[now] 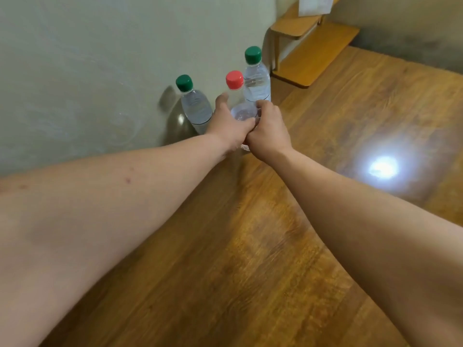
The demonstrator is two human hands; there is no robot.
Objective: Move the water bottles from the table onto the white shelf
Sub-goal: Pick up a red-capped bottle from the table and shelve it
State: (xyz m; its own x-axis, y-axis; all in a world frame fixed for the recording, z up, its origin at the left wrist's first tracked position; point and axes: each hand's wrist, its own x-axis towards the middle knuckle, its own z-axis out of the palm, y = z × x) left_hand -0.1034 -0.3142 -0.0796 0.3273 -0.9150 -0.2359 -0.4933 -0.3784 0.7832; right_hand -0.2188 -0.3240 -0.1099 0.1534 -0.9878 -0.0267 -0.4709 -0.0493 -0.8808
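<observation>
Three clear water bottles stand at the far edge of the wooden table (275, 246), against the wall. The middle one has a red cap (234, 80); both my hands wrap its body (244, 113). My left hand (229, 123) grips it from the left, my right hand (269, 128) from the right, thumbs meeting in front. A green-capped bottle (196, 108) stands just left of my left hand. A taller-looking green-capped bottle (256, 81) stands behind and right of the red-capped one. No white shelf is in view.
A pale wall (87, 71) runs along the table's left side. A small wooden stepped rack (315, 51) sits at the far end with a white sheet (315, 5) above it. A bright light glare (383, 167) reflects on the tabletop at right.
</observation>
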